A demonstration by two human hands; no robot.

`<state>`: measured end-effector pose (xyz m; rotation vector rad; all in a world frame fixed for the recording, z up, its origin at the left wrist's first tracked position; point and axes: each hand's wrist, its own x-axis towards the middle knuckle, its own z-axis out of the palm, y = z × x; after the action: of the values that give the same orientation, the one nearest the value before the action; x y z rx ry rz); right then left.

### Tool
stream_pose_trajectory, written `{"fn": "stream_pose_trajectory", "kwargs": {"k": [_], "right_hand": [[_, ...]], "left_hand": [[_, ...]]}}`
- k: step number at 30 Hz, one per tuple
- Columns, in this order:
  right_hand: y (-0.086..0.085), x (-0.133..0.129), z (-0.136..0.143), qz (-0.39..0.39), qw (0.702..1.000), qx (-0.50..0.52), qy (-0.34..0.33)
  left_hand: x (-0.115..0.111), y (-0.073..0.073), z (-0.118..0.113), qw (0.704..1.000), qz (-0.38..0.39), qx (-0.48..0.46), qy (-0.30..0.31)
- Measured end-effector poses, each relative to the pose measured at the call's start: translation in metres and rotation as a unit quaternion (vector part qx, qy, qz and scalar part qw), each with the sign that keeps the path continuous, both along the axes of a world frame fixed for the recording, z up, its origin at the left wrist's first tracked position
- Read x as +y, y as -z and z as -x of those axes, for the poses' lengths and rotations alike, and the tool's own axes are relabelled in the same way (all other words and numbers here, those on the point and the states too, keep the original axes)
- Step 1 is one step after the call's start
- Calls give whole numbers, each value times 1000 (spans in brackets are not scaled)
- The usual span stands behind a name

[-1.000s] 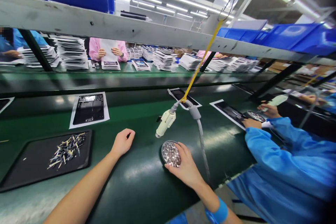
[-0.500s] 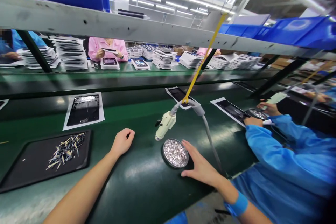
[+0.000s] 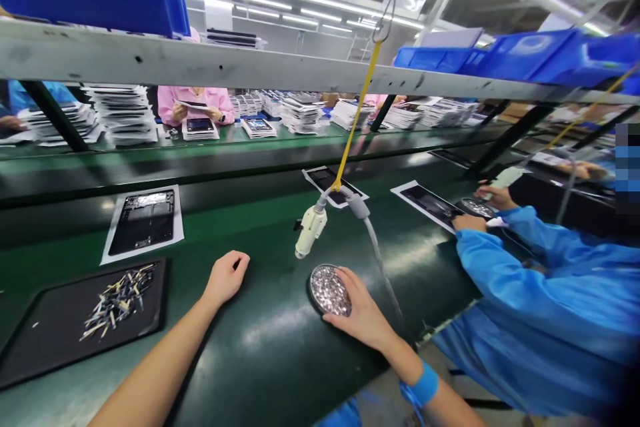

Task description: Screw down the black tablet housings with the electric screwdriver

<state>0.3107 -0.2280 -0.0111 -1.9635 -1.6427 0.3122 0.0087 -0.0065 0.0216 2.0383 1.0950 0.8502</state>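
Note:
My right hand [image 3: 361, 312] is curved round the near right side of a round dish [image 3: 330, 290] full of small shiny metal pieces, with fingers and thumb on its rim. The dish stands on the green bench. My left hand [image 3: 226, 276] rests on the bench to the left of it, its fingers curled into a loose fist, and nothing shows in it. Just beyond the dish a pale electric screwdriver [image 3: 311, 230] hangs from a yellow strap [image 3: 356, 117], nose down.
A black tray [image 3: 53, 323] with a heap of thin strips [image 3: 119, 300] lies at left. Behind it is a tablet-like device [image 3: 143, 221] on white paper; similar devices lie further right. A co-worker's blue sleeve [image 3: 500, 260] reaches in at right. A shelf beam [image 3: 280, 70] crosses above.
My right hand has closed in from beside the dish onto its rim. The left hand stays in its loose fist. The whole view has shifted slightly.

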Motion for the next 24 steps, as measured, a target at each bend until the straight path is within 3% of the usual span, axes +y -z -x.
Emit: {"fn": "stream_pose_trajectory", "kwargs": {"k": [2,6,10,14,17,24], "right_hand": [[-1,4,3,1,1000,1,19],[-1,7,7,7,1000,1,-16],[-2,4,8,10,1000,-6,28],[-1,-2,9,30,999,-2,15],[3,-2,9,18,999,-5,46],[0,13,6,43,998,-1,47]], "left_hand": [[0,1,0,1000,3,-2,4],[1,1,0,1000,-10,2,7],[1,1,0,1000,-14,1,13],[2,1,0,999,-21,21,17],[2,1,0,999,-25,25,16],[3,0,1,999,-22,36,15]]}}
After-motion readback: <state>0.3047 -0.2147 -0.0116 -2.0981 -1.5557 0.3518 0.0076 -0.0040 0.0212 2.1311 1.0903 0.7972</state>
